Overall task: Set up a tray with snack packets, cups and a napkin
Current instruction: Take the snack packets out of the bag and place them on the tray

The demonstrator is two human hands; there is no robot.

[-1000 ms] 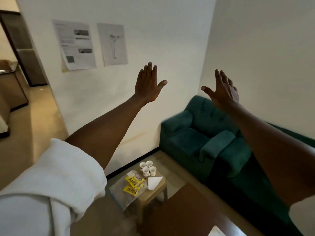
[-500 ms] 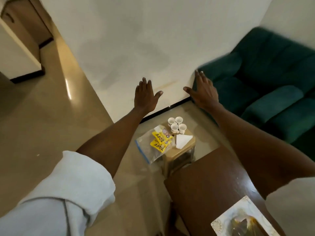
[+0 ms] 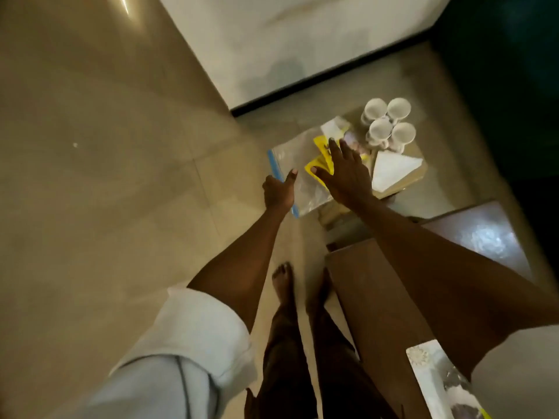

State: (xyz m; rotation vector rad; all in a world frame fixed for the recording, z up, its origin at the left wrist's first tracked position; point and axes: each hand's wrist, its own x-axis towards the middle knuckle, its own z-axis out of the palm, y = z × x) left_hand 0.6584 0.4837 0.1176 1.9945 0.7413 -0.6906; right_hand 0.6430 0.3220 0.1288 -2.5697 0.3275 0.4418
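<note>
Yellow snack packets (image 3: 320, 142) lie half hidden behind the spread right hand (image 3: 348, 179).

My single head camera looks steeply down from standing height: stool (image 3: 408, 183) far below, tray (image 3: 429, 373) at frame's lower right.

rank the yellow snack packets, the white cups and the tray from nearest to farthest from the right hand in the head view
1. Yellow snack packets: directly under the right hand, inside the clear zip bag.
2. White cups: four clustered just past the fingertips, to the right.
3. Tray: far back toward the person, on the brown table.
</note>
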